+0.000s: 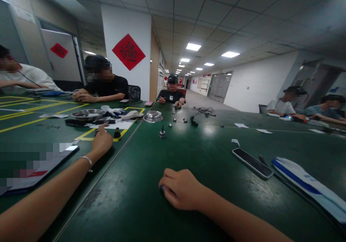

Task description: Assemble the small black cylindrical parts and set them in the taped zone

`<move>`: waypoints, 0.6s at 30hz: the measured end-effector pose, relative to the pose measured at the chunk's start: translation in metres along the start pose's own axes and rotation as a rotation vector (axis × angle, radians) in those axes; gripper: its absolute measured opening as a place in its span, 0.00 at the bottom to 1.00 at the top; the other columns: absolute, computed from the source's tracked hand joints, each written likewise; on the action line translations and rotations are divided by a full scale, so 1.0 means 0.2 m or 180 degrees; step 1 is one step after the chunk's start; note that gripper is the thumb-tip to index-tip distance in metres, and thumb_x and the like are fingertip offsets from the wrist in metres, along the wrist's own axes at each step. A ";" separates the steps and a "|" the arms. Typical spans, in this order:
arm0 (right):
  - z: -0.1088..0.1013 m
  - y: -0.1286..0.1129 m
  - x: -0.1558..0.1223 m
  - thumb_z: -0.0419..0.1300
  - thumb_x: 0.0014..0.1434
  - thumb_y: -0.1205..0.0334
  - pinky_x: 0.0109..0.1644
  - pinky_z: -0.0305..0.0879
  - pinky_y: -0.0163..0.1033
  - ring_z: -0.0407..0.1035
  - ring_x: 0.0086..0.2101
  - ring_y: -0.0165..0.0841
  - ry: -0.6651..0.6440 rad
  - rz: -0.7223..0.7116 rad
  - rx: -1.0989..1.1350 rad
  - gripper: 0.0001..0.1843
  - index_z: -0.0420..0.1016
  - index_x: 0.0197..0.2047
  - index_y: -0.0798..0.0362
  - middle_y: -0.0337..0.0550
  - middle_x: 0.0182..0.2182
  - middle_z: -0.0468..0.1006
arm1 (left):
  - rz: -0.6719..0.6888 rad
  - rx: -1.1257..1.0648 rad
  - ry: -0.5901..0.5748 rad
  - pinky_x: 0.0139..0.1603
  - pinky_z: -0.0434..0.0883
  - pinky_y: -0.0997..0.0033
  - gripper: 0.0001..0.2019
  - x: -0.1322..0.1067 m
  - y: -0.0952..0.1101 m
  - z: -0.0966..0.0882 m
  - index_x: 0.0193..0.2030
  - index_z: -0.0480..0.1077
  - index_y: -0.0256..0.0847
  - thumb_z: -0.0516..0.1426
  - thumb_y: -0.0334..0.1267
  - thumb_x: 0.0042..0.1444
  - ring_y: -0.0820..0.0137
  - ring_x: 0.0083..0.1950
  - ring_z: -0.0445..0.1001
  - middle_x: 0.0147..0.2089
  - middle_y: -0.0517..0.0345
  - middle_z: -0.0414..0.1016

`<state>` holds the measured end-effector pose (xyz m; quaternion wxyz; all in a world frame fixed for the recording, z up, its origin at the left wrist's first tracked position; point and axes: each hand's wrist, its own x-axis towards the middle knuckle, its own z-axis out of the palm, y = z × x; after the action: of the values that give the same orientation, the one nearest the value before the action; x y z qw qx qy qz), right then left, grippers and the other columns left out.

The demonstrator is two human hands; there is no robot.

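- Small dark part [96,131]: toward eleven o'clock, mostly hidden by the left hand [102,141] — if its fingers grip it, I cannot tell.
- Black fitting [117,133]: just beside this hand, at its two o'clock.
- Right hand [180,188]: twelve o'clock, fingers curled — holding something or not, unclear.

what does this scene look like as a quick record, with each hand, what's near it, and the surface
left hand: reaching forward, fingers at a small dark part; grip unclear
right hand: loosely curled, low over the table; blue spot at its fingers, unclear what
near left hand: black part, wide metal dish
beyond right hand: metal piece with upright stem
right side: phone, white-and-blue item
surface: green table
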<state>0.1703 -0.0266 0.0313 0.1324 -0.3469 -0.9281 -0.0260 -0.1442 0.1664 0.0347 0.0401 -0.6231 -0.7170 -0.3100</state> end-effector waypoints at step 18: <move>0.00 0.01 0.00 0.51 0.59 0.65 0.27 0.52 0.32 0.64 0.29 0.27 0.0012 -0.0060 -0.0060 0.10 0.69 0.44 0.53 0.40 0.38 0.70 | -0.0459 -0.0272 0.0110 0.45 0.67 0.56 0.18 -0.05 0.08 -0.07 0.53 0.56 0.23 0.40 0.34 0.61 0.50 0.51 0.69 0.50 0.29 0.67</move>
<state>0.1713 -0.0261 0.0308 0.1307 -0.3393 -0.9308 -0.0367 -0.1329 0.1517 0.0479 0.0034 -0.5655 -0.7453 -0.3531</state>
